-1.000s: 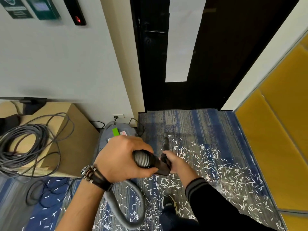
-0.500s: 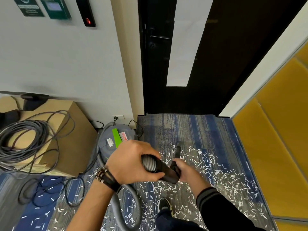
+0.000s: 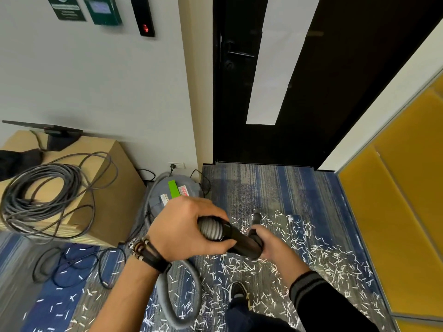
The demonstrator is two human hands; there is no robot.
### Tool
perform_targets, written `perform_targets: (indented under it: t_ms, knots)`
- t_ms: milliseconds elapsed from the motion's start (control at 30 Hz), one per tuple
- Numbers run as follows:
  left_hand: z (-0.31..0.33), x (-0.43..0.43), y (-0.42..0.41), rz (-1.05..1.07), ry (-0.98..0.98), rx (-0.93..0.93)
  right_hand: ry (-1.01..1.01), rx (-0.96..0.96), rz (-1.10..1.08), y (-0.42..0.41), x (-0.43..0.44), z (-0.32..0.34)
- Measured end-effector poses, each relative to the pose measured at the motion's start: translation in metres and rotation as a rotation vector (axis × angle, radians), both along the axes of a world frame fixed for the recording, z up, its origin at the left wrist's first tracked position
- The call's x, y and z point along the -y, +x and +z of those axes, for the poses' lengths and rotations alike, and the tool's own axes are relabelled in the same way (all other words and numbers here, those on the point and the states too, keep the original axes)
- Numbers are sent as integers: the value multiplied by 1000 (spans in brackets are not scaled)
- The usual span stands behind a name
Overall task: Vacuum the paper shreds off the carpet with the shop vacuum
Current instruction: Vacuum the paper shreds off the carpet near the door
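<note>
My left hand (image 3: 187,228) grips the ribbed grey hose (image 3: 211,227) where it joins the black wand (image 3: 242,239). My right hand (image 3: 271,243) holds the wand further down. The wand's nozzle tip (image 3: 256,215) points down at the far edge of the white paper shreds (image 3: 311,250) scattered over the blue-grey carpet (image 3: 275,188). The grey shop vacuum (image 3: 172,192), with a green label, stands by the wall to the left. Its hose loops down past my left forearm (image 3: 172,300).
A cardboard box (image 3: 105,188) with a coil of grey cable (image 3: 40,195) sits at left, loose wires (image 3: 72,262) on the floor before it. A black door (image 3: 299,80) is ahead, a yellow panel (image 3: 407,200) at right. My shoe (image 3: 237,291) stands among shreds.
The view has tilted and shifted a little, so both hands and the wand sit slightly further right in frame. The nozzle stays at the far edge of the shreds.
</note>
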State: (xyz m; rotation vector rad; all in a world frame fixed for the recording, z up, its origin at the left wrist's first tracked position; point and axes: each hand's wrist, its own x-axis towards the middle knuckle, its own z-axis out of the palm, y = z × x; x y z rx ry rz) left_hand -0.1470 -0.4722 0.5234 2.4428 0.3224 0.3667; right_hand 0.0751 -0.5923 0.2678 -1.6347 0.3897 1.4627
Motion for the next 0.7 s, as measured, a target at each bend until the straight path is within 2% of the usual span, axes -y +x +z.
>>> perform_targets:
  t_ms: [233,367,500,700]
  knots:
    - [0,0,-19,-7,81,-38,-8,-72,116,-37,-29,14]
    - [0,-10,-38,35,39,-33,8,-108,150,-52,-33,17]
    - [3,0,-26,-32,-33,-14,26,-66,95,-48,-13,13]
    - [-10,12,-20,-63,-113,-20,-89,-2,91,-32,25,5]
